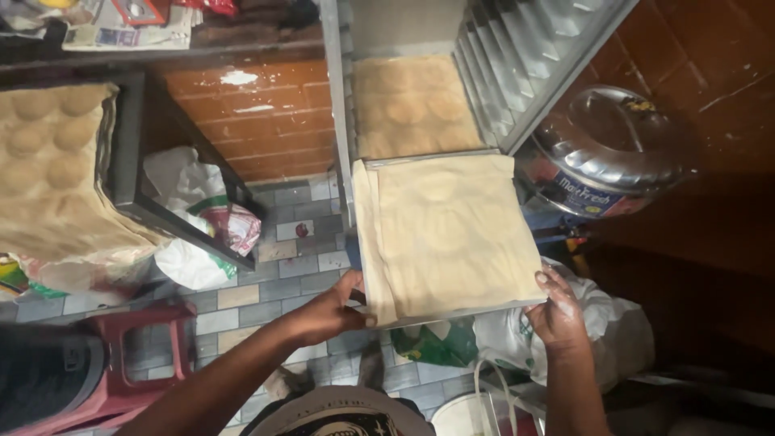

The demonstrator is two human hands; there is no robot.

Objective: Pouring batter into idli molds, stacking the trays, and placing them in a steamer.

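Observation:
A metal tray (452, 310) covered with a beige cloth (452, 230) sticks half out of a metal rack (339, 121). Round lumps show under the cloth. My left hand (331, 311) grips the tray's near left corner. At the near right corner, my right hand (557, 311) holds the edge. Deeper in the rack, a lower tray (412, 105) holds round dough pieces under a cloth.
Another cloth-covered batch of dough rounds (48, 169) lies on a table at the left. Plastic bags (194, 218) sit on the tiled floor. A red stool (137, 355) stands lower left. A large steel pot (605, 149) is right of the rack.

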